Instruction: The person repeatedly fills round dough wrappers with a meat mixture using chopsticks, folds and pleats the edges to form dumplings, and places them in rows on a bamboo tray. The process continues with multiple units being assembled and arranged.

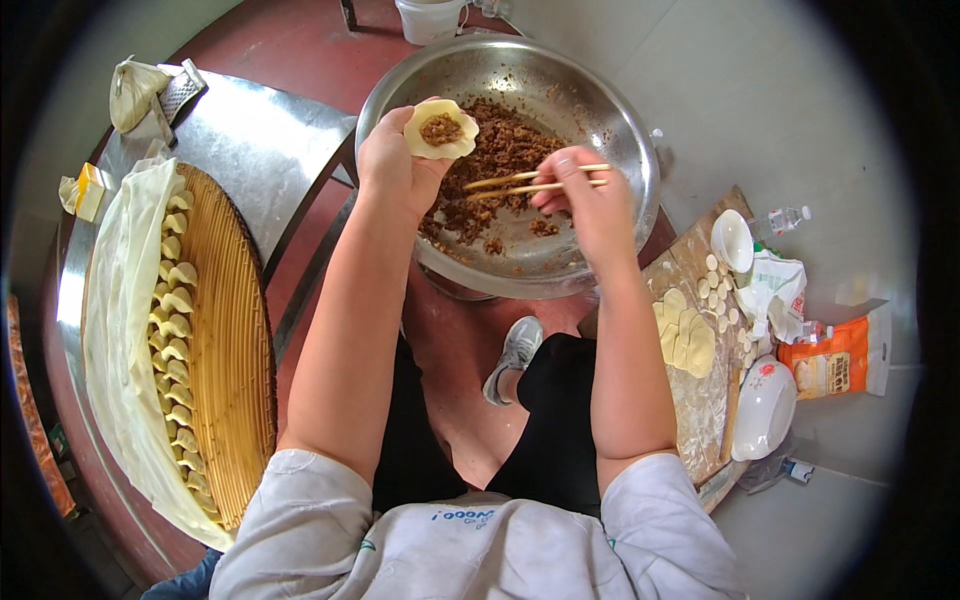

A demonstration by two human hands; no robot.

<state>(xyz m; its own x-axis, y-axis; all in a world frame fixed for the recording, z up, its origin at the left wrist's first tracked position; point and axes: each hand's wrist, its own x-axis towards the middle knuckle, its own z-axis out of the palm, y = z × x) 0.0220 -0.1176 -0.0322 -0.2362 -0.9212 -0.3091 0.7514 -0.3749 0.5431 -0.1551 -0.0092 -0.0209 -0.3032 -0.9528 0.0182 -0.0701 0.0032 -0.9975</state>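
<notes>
My left hand [397, 161] holds a round dumpling wrapper [420, 142] over the left side of a large steel bowl [457, 271]. A small mound of brown filling [441, 130] rests in the middle of the wrapper. Wooden chopsticks [517, 180] are gripped in my right hand [581, 191], above the bowl's right half. Their tips point left over the loose brown minced filling [510, 135] in the bowl, and they appear to carry nothing. Part of that filling is hidden behind my hands.
Shaped dumplings [178, 322] line a reed tray [225, 360] on my left, partly under a pale cloth [124, 337]. At right, a floured wooden board [686, 427] bears flat wrappers [686, 334], dough pieces [716, 289] and a rolling pin [730, 416]. Beside it are a white bowl [732, 240] and an orange bag [832, 360].
</notes>
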